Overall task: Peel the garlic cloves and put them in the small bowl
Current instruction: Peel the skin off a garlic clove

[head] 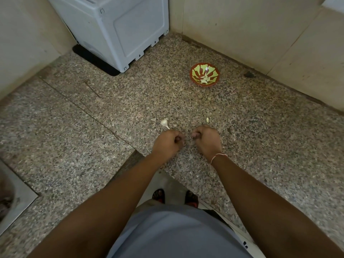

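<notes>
Granite counter (260, 138), left hand (167, 144), right hand (207, 139) curled (contents hidden), bowl (204, 74) well apart.

Speckled granite surface (93, 112) — bearing small bowl (204, 74) at upper right, white appliance (119, 28) on black mat (93, 59) at upper left, garlic piece (164, 122) and peeled clove (207, 119) near centre.

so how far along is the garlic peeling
Done: a few pale peeled cloves already lie in the small red and green patterned bowl. In hand: the left hand and right hand are curled close together over the speckled granite counter; what they pinch is hidden. Left: the white garlic piece with a stem and a small pale bit on the counter.
</notes>
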